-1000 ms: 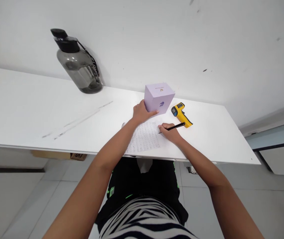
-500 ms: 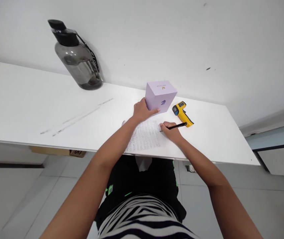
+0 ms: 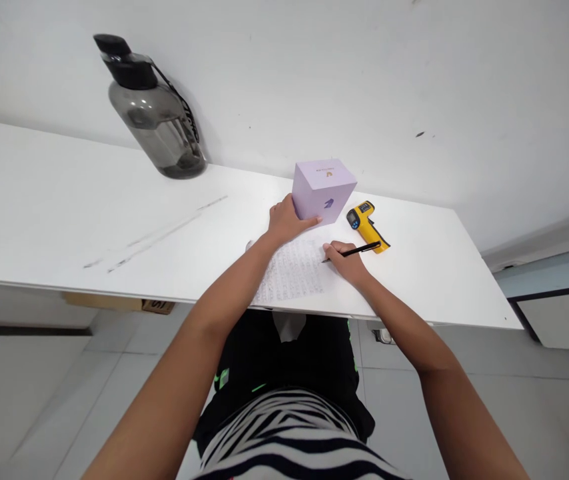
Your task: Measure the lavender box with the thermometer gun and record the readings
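Observation:
A lilac box (image 3: 314,190) stands on the white table near the wall, with a small logo on its front face. My left hand (image 3: 287,220) grips its lower left corner, the thumb across the front and the other fingers along the left side. Below it lies a sheet of paper (image 3: 292,273) covered in rows of handwriting. Pinched in my right hand (image 3: 347,259) is a black pen (image 3: 364,249), its tip at the sheet's upper right edge. A yellow infrared thermometer (image 3: 369,230) lies just beyond the pen, right of the box.
A large grey water bottle (image 3: 157,127) with a black lid stands against the wall at the left. The narrow white table (image 3: 89,213) has dark scuff marks and ends at the right. A cardboard box (image 3: 114,302) shows below its front edge.
The pen's back end has swung slightly up and to the right in my right hand. My left hand stays on the box. The whole view has shifted a little.

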Motion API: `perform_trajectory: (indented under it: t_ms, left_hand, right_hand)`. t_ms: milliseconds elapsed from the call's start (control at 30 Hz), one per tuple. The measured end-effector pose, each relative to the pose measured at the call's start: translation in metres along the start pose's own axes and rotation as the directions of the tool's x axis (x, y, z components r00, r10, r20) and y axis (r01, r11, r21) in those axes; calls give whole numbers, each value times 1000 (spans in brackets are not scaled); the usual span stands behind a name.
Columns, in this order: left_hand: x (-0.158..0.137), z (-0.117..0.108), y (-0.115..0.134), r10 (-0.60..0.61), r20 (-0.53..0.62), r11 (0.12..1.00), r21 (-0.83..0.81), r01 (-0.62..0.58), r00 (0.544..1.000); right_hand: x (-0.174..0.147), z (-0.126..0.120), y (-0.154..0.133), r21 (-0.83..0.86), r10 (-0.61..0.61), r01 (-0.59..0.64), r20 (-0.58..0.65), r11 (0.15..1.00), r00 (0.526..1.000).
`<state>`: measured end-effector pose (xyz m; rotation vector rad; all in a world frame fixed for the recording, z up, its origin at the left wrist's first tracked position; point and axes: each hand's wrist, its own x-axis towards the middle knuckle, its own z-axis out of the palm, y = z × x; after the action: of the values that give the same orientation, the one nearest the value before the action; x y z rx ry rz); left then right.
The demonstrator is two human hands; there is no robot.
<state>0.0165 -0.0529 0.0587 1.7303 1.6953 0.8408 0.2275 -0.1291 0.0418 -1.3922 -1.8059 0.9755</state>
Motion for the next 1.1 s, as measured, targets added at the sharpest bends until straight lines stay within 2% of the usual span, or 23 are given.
perform_trajectory:
  t_ms: [133, 200, 267, 333, 467, 567, 700, 833, 900, 967, 1100]
  left_hand:
    - [0, 1, -1, 11, -9, 1000, -2, -11, 1000]
    - [0, 1, -1, 10, -15, 1000, -7, -10, 1000]
    - [-1, 0, -1, 3, -19, 1000, -12, -4, 1000]
    - [-1, 0, 0, -3, -22, 1000, -15, 3, 1000]
    - [-1, 1, -1, -5, -21, 1000, -11, 4, 1000]
    - [1, 3, -3, 10, -33, 1000, 0, -10, 999]
    - [2, 4, -5, 25, -38, 1000, 12, -24, 999]
    - [2, 3, -4, 15, -36, 1000, 13, -15, 999]
    - [2, 3, -4, 15, -36, 1000, 14, -15, 999]
    - [2, 2, -4, 12, -33, 1000, 16, -11, 999]
    - [2, 1, -3, -2, -20, 1000, 17, 3, 1000]
  right_hand:
    - [-3, -2, 2, -16, -62, 61, -63, 998, 996]
    - [-4, -4, 5, -59, -55, 48, -123, 997, 991]
    - [-4, -6, 10, -140, -56, 33, -167, 990, 984]
    - [-3, -7, 15, -257, -114, 64, -184, 964, 976]
    - [1, -6, 24, -456, -232, 147, -137, 878, 963]
    - [3, -7, 28, -502, -193, 121, -93, 856, 977]
    - [5, -13, 30, -458, -104, 56, -81, 887, 991]
    - [10, -27, 35, -496, -166, 42, -209, 867, 964]
    - [14, -35, 39, -564, -198, -13, -312, 825, 929]
    - [18, -41, 43, -606, -178, -125, -415, 786, 892]
    - [19, -45, 47, -598, -28, -360, -539, 716, 842]
